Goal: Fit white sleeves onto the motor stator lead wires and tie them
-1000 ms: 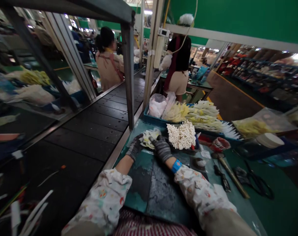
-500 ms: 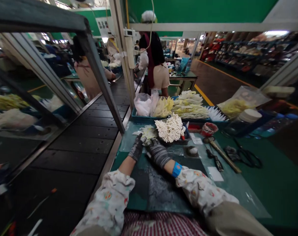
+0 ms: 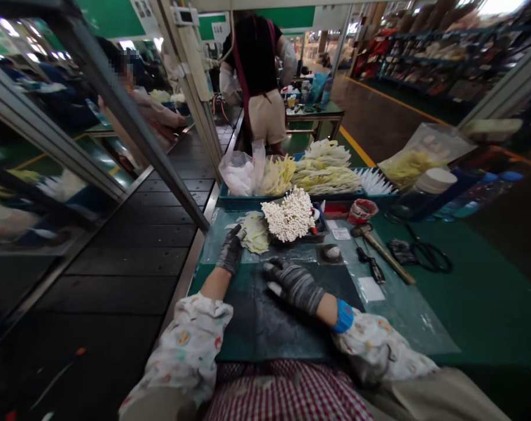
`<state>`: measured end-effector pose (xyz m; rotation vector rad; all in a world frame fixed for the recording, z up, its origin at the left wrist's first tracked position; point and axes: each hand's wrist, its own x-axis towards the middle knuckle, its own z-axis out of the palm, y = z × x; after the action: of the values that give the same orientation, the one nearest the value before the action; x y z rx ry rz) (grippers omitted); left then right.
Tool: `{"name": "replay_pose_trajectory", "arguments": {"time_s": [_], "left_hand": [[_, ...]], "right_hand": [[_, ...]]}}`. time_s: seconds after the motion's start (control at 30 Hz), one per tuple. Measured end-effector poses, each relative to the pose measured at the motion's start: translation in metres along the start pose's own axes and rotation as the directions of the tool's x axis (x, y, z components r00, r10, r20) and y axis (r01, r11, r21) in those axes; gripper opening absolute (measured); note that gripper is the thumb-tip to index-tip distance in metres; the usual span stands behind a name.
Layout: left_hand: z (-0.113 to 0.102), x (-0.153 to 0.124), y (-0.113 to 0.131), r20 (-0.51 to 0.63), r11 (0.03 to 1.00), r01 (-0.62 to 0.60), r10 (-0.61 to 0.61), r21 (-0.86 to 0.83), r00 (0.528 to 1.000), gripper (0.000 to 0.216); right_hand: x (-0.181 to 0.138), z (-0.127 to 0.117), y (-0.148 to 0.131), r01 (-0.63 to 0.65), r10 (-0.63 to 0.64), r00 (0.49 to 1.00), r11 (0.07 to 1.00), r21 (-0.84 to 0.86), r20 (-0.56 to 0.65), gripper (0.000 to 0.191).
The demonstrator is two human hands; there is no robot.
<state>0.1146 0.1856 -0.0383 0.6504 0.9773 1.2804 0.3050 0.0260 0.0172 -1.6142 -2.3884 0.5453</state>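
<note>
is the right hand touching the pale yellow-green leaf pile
Apart. The head view shows it: a strip of clear plastic sheet is visible between the fingertips of the right hand and the pile's near edge.

Through one head camera, we look forward and down from above the near edge of the green worktable (image 3: 489,292). We are close to the left hand (image 3: 231,251) and right hand (image 3: 297,285) over it; shelves (image 3: 461,61) stand far beyond it.
</note>
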Motion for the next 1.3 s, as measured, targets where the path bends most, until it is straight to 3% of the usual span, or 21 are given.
{"name": "replay_pose_trajectory", "arguments": {"time_s": [0.13, 0.27, 0.5, 0.6, 0.73, 0.83, 0.93, 1.03, 1.17, 1.3], "left_hand": [[-0.001, -0.007, 0.004, -0.053, 1.0, -0.001, 0.002, 0.023, 0.999, 0.057], [-0.006, -0.014, 0.007, -0.082, 0.998, 0.031, -0.026, 0.059, 0.996, 0.053], [0.009, -0.021, 0.009, -0.078, 0.997, 0.029, -0.023, 0.073, 0.997, 0.054], [0.007, -0.032, 0.021, -0.088, 0.996, -0.019, 0.026, 0.082, 0.996, 0.056], [-0.004, -0.047, 0.042, -0.113, 0.986, -0.14, 0.15, 0.092, 0.982, 0.053], [-0.011, -0.051, 0.051, -0.17, 0.97, -0.229, 0.241, 0.087, 0.956, 0.047], [-0.013, -0.052, 0.051, -0.215, 0.967, -0.246, 0.253, 0.058, 0.943, 0.042], [-0.012, -0.054, 0.048, -0.211, 0.975, -0.221, 0.217, 0.004, 0.953, 0.042], [-0.012, -0.058, 0.044, -0.215, 0.973, -0.224, 0.208, -0.055, 0.954, 0.045], [-0.012, -0.063, 0.041, -0.208, 0.967, -0.248, 0.23, -0.064, 0.951, 0.045]], "right_hand": [[-0.027, -0.002, 0.013, 0.071, -0.064, 0.991, 0.996, 0.061, -0.115, 0.054], [-0.053, -0.006, 0.026, 0.081, -0.051, 0.972, 0.989, 0.123, -0.23, 0.05], [-0.068, -0.01, 0.027, 0.089, -0.059, 0.974, 0.988, 0.129, -0.221, 0.045], [-0.072, -0.015, 0.033, 0.118, -0.074, 0.954, 0.983, 0.139, -0.292, 0.042], [-0.082, -0.02, 0.053, 0.122, -0.041, 0.88, 0.982, 0.143, -0.473, 0.036], [-0.089, -0.017, 0.067, 0.122, -0.06, 0.761, 0.991, 0.051, -0.646, 0.038], [-0.09, -0.004, 0.076, 0.119, -0.138, 0.668, 0.99, -0.077, -0.731, 0.051], [-0.086, 0.015, 0.084, 0.088, -0.154, 0.61, 0.988, -0.127, -0.777, 0.066], [-0.069, 0.034, 0.093, 0.09, -0.19, 0.609, 0.981, -0.171, -0.77, 0.087], [-0.047, 0.036, 0.089, 0.111, -0.196, 0.588, 0.981, -0.162, -0.785, 0.098]]}}
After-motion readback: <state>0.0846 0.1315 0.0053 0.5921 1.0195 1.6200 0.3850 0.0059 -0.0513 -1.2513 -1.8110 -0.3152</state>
